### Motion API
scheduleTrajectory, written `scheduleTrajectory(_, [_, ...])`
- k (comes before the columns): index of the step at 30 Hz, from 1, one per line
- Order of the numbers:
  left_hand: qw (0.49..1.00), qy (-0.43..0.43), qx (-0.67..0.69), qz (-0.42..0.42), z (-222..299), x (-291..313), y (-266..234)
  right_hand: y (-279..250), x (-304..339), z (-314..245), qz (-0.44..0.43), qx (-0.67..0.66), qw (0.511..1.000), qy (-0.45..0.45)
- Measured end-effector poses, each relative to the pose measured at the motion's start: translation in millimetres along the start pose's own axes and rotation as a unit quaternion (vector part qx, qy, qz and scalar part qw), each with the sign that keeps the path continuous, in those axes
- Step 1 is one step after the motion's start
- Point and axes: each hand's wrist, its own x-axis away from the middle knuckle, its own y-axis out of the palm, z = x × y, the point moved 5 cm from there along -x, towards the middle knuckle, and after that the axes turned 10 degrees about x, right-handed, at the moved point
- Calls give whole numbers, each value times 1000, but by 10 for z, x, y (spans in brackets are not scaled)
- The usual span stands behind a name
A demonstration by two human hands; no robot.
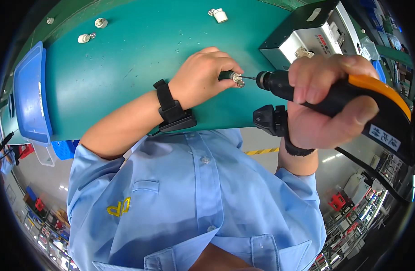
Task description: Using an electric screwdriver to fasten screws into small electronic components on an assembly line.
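My left hand (203,74) pinches a small fitting (236,78) between thumb and fingers; the fitting has a dark body and a pale end with shiny metal pieces. Most of its body is hidden by the fingers. In my right hand (322,101) is a black and orange electric screwdriver (279,84), held level with the fingers wrapped round its barrel. Its thin bit (249,78) points left and reaches the fitting's metal end; whether the tip sits in a screw is too small to tell.
A screw feeder box (279,38) stands on the green table (126,67) at the far right. Small white fittings with metal ends (220,16) lie along the far side. At the left edge stands a blue tray (47,90). The screwdriver's black cable (374,174) hangs down at right.
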Motion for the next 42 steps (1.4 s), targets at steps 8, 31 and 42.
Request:
scheduleTrajectory(8, [1000, 1, 13, 10, 18, 14, -14, 142, -17, 44, 3, 153, 988, 35])
scheduleTrajectory(31, [1000, -6, -22, 2, 80, -46, 26, -761, -51, -698, 92, 150, 979, -104])
scheduleTrajectory(42, [999, -16, -33, -4, 74, -41, 11, -780, -158, -414, 28, 109, 990, -87])
